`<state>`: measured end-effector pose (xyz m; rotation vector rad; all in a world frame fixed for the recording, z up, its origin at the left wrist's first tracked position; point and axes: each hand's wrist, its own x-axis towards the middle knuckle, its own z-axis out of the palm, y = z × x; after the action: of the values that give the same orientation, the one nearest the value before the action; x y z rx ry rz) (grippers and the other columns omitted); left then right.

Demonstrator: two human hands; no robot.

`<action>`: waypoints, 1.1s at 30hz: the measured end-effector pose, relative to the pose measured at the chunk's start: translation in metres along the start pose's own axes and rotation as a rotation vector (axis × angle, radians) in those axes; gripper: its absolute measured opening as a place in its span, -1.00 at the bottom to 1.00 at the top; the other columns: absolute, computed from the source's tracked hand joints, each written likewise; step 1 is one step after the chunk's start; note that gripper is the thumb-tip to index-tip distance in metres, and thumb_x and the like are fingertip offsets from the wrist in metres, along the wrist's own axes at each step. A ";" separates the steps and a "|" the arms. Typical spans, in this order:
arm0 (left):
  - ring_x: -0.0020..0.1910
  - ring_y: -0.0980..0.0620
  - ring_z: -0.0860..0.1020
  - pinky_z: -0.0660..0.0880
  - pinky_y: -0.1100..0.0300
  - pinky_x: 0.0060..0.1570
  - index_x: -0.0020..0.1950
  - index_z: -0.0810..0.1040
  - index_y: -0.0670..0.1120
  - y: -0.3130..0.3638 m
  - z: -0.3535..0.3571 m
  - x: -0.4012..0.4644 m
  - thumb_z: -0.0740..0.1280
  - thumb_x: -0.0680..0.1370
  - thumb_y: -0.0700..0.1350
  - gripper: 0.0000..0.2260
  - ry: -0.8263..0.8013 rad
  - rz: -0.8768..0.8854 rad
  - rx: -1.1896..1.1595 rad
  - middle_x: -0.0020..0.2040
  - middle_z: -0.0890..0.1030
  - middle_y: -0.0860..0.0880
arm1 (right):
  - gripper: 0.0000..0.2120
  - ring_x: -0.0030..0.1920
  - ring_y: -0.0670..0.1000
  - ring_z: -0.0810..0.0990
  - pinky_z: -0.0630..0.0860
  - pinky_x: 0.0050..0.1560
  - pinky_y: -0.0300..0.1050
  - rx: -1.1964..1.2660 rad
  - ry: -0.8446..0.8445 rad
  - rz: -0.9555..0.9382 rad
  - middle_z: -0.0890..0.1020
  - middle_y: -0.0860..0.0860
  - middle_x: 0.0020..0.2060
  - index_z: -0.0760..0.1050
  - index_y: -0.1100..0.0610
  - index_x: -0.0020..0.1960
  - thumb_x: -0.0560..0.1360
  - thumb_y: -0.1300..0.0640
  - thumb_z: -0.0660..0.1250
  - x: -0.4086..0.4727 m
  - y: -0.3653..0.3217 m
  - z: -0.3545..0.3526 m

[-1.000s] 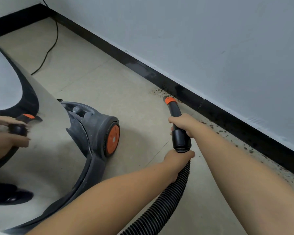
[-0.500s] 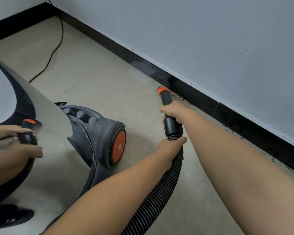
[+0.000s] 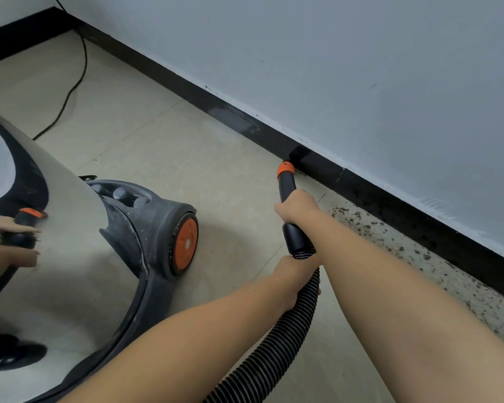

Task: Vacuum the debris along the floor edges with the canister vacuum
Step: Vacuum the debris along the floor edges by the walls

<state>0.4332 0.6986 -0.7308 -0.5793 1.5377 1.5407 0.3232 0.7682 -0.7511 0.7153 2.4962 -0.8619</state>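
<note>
My right hand (image 3: 298, 209) grips the black vacuum nozzle (image 3: 288, 186), whose orange tip (image 3: 285, 168) points at the floor right by the black baseboard (image 3: 245, 123). My left hand (image 3: 296, 276) holds the ribbed black hose (image 3: 274, 353) just below the nozzle's cuff. Dark crumbs of debris (image 3: 390, 242) lie scattered along the floor edge to the right of the nozzle, behind my right forearm. The canister vacuum (image 3: 70, 257), shiny steel with a dark grey base and an orange wheel (image 3: 186, 243), stands at the left and mirrors my hands.
A black power cord (image 3: 70, 91) runs across the beige tile floor toward the far corner. A grey-white wall (image 3: 361, 68) rises above the baseboard. Bare tiles stretch between the canister and the wall.
The nozzle tip has moved from the floor edge up against the baseboard. The view has shifted, so the debris strip at the right shows again.
</note>
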 end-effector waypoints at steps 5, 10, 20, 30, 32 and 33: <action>-0.68 0.08 0.44 0.39 0.34 -0.62 -0.19 0.45 -0.18 -0.009 0.015 -0.014 0.37 0.51 -0.13 -0.83 -0.037 -0.026 0.030 -0.34 0.48 -0.11 | -0.67 -0.34 0.03 0.42 0.30 -0.44 -0.18 -0.013 0.011 0.045 0.43 0.07 -0.24 0.35 0.22 0.17 0.46 0.14 0.26 -0.015 0.019 -0.007; -0.60 0.03 0.45 0.40 0.33 -0.60 -0.22 0.45 -0.17 -0.015 0.026 -0.020 0.38 0.49 -0.13 -0.82 -0.080 -0.044 0.011 -0.34 0.48 -0.11 | -0.65 -0.34 0.04 0.43 0.29 -0.45 -0.18 -0.022 -0.005 0.067 0.48 0.12 -0.11 0.37 0.25 0.20 0.46 0.14 0.26 -0.021 0.030 -0.014; -0.46 -0.03 0.45 0.43 0.21 -0.43 -0.07 0.45 -0.19 0.005 -0.017 0.008 0.38 0.48 -0.15 -0.84 0.060 0.032 0.002 -0.31 0.46 -0.11 | -0.68 -0.02 0.15 0.61 0.47 -0.21 -0.13 0.231 -0.105 -0.019 0.64 0.18 0.01 0.39 0.23 0.15 0.44 0.12 0.27 0.005 -0.018 0.002; -0.43 -0.05 0.41 0.36 0.19 -0.39 -0.05 0.43 -0.19 0.048 -0.068 0.036 0.32 0.51 -0.19 -0.89 0.230 0.091 -0.091 -0.32 0.45 -0.11 | -0.77 -0.01 0.22 0.67 0.59 0.07 0.12 0.278 -0.258 -0.122 0.65 0.22 0.01 0.36 0.22 0.02 0.43 0.14 0.29 0.036 -0.106 0.023; -0.43 -0.04 0.41 0.35 0.20 -0.40 -0.06 0.43 -0.19 0.047 -0.071 0.038 0.30 0.51 -0.20 -0.91 0.256 0.092 -0.081 -0.33 0.45 -0.10 | -0.74 -0.01 0.22 0.66 0.59 0.08 0.12 0.262 -0.267 -0.134 0.65 0.22 0.02 0.35 0.23 0.06 0.44 0.14 0.29 0.038 -0.109 0.028; -0.44 -0.04 0.40 0.34 0.20 -0.41 -0.10 0.42 -0.19 0.046 -0.072 0.037 0.30 0.52 -0.21 -0.93 0.257 0.088 -0.086 -0.34 0.44 -0.10 | -0.72 -0.01 0.22 0.66 0.59 0.08 0.12 0.255 -0.273 -0.141 0.65 0.22 0.01 0.35 0.23 0.08 0.45 0.13 0.30 0.037 -0.110 0.030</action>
<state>0.3590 0.6447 -0.7445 -0.7934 1.7135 1.6562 0.2359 0.6866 -0.7429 0.4652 2.2361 -1.2553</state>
